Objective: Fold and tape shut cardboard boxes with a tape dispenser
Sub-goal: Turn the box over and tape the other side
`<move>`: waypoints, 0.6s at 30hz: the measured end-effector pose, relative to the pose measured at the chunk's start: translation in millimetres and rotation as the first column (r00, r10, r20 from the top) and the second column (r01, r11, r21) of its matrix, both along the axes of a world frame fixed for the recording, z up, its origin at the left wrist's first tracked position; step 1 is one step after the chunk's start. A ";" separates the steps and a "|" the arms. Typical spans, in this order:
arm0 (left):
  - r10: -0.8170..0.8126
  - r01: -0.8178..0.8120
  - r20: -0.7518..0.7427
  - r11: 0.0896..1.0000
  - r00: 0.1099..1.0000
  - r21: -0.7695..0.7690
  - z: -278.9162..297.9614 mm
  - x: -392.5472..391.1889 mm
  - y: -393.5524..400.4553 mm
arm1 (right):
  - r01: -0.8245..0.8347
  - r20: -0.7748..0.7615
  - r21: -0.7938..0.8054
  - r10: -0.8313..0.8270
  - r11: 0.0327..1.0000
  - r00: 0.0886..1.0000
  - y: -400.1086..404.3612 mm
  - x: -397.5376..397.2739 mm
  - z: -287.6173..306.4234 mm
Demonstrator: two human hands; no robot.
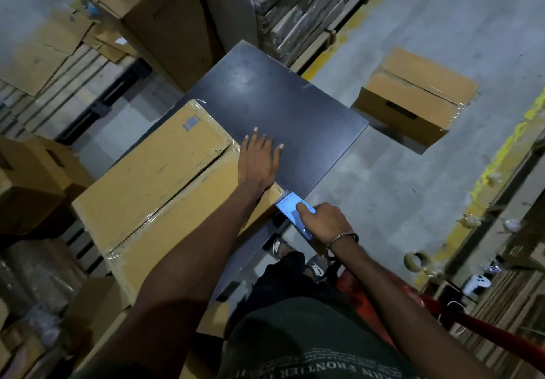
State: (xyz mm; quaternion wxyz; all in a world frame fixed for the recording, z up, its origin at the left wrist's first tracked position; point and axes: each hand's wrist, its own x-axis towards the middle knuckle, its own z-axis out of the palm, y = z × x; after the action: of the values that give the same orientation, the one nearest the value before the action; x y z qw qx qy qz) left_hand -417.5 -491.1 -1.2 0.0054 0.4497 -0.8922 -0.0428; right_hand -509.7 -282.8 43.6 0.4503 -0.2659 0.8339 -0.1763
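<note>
A dark table stands on a concrete warehouse floor among stacked cartons. A taped cardboard box lies on its left part. The left hand, arm outstretched, lies flat with fingers spread at the box's far end. The right hand grips a blue tape dispenser against the box's near corner, index finger extended along it.

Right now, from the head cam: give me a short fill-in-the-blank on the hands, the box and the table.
1. The left hand lies with straight fingers at the end of the cardboard ____ on the dark table.
2. The right hand grips a ____-coloured tape dispenser.
3. The seam along the top of the box is covered with clear ____.
4. A second taped box sits on the ____, beyond the table.

Missing words: box; blue; tape; floor
</note>
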 end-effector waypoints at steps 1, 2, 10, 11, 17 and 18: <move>0.007 -0.007 -0.009 1.000 1.000 -0.003 -0.6 0.0 0.8 | 0.009 0.003 0.005 -0.009 1.000 1.000 -2.5 -1.7 -2.8; 0.013 -0.013 -0.015 1.000 1.000 -0.007 -1.4 0.0 0.9 | 0.023 0.008 0.005 -0.023 1.000 1.000 -4.6 -4.1 -5.6; 0.021 -0.018 -0.087 0.999 0.996 0.034 -1.1 2.4 -1.9 | 0.103 0.089 0.083 -0.110 0.991 0.990 -10.2 -22.5 -32.8; 0.026 -0.021 -0.120 0.999 0.992 0.043 -0.5 3.3 -0.8 | 0.116 0.070 0.078 -0.121 0.990 0.990 -11.6 -27.0 -35.4; 0.189 -0.120 -0.405 0.974 0.894 0.190 17.8 24.6 28.5 | -0.087 -0.188 -0.031 0.080 0.996 0.979 -64.8 -64.0 -42.9; 0.214 -0.136 -0.412 0.968 0.886 0.210 21.0 30.6 36.3 | -0.147 -0.249 -0.044 0.132 0.988 0.960 -78.4 -67.9 -44.5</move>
State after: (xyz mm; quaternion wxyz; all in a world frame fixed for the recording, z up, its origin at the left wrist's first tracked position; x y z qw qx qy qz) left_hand -386.9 -454.8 19.8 0.1668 0.5067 -0.8171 -0.2186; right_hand -577.6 -361.2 -0.9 0.3467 -0.3576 0.8564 -0.1359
